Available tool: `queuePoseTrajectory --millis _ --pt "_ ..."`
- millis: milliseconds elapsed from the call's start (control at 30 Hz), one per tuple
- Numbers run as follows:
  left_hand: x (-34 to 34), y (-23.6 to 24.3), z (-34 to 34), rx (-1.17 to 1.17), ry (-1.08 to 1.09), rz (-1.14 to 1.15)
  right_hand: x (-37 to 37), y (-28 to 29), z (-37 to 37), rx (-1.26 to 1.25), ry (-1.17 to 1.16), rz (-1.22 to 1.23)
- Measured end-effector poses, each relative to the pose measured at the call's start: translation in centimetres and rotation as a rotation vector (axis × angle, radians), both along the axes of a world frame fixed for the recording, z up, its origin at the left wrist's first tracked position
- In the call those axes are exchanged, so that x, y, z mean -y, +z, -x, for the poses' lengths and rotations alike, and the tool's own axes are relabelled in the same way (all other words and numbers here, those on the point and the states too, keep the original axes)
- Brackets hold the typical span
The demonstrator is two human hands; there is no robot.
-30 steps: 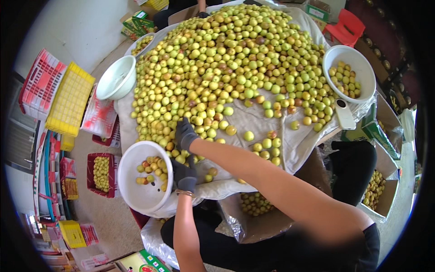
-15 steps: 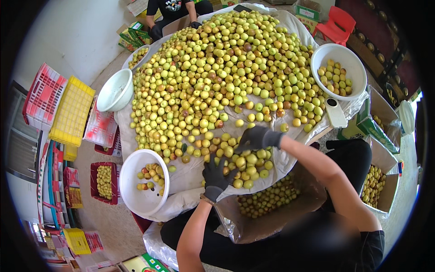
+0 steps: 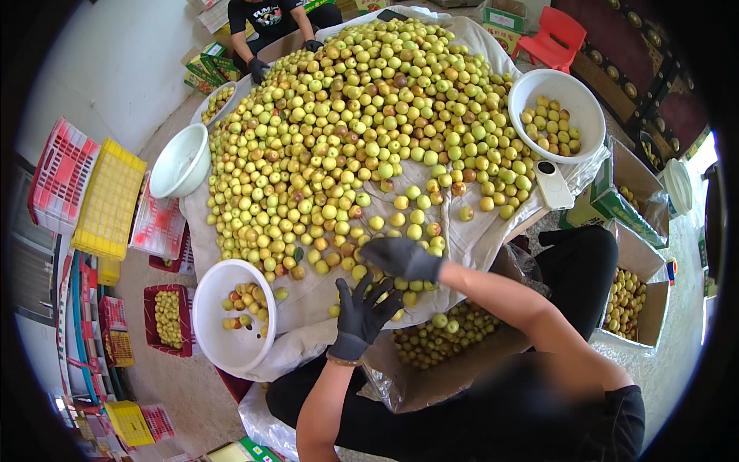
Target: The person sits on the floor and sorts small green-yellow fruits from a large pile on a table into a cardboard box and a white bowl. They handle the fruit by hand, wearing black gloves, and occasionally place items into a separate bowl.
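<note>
Small round yellow-green fruits, jujubes by their look (image 3: 323,146), some with brown patches, cover a cloth-draped table (image 3: 469,235) in a large heap. My left hand (image 3: 362,314), in a dark glove, is at the near table edge with its fingers spread beside a few jujubes. Palm down, my right hand (image 3: 402,259) reaches leftward over loose jujubes, also gloved; its fingers look stretched out, though slightly smeared. Right below the edge, between my legs, stands a lined cardboard box (image 3: 431,385) with many jujubes in it. Several lie between my hands and the box.
White basins with jujubes stand left (image 3: 206,339) and right (image 3: 596,127); a pale basin (image 3: 181,165) is farther left. A phone (image 3: 554,185) lies at the right edge. Boxes (image 3: 654,296), crates (image 3: 108,200) and a red chair (image 3: 553,38) surround the table. Another person's gloved hand (image 3: 258,69) touches the heap's far side.
Jujubes from the cluster at the near edge have gone down into the box. My right hand has moved left and nearer. My left hand's fingers have spread. The other person's hand has reached the heap.
</note>
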State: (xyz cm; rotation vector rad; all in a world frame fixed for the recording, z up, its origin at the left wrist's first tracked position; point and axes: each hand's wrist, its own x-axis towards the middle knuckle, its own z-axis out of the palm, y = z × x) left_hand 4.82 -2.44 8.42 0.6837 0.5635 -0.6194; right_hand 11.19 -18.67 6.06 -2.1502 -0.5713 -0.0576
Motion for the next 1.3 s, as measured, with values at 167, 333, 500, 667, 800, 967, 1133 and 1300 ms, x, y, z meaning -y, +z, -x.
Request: queuePoseTrajectory --millis 167,333,500,667,800,967,1133,1300 --pt "-0.8 -4.7 1.4 0.034 -0.343 0.014 10.8 -5.7 -1.9 0.160 -0.622 0.403" --pt "0.0 -5.0 3.9 0.047 -0.530 -0.005 16.6 -7.2 -4.5 -0.040 -0.673 0.653" --pt "0.5 -5.1 5.0 0.077 -0.563 -0.108 14.7 -8.3 -1.0 -0.060 -0.436 0.509" --pt "-1.1 -6.0 4.0 0.198 -0.359 -0.133 13.6 -7.4 1.1 0.067 -0.368 0.133" --pt "-10.7 -7.6 -3.3 0.445 0.138 -0.260 10.3 -6.5 -0.4 0.008 -0.310 -0.122" --pt "-23.5 -5.9 -7.7 0.724 0.429 -1.588 5.6 -6.0 -4.1 0.268 -0.361 0.129" --pt "-19.0 -6.2 -7.7 1.020 0.224 -2.224 3.9 -8.3 -4.8 0.186 -0.232 0.792" --pt "-11.1 -6.2 -4.3 0.898 -0.629 -1.922 3.5 -6.3 1.9 0.269 0.070 0.698"
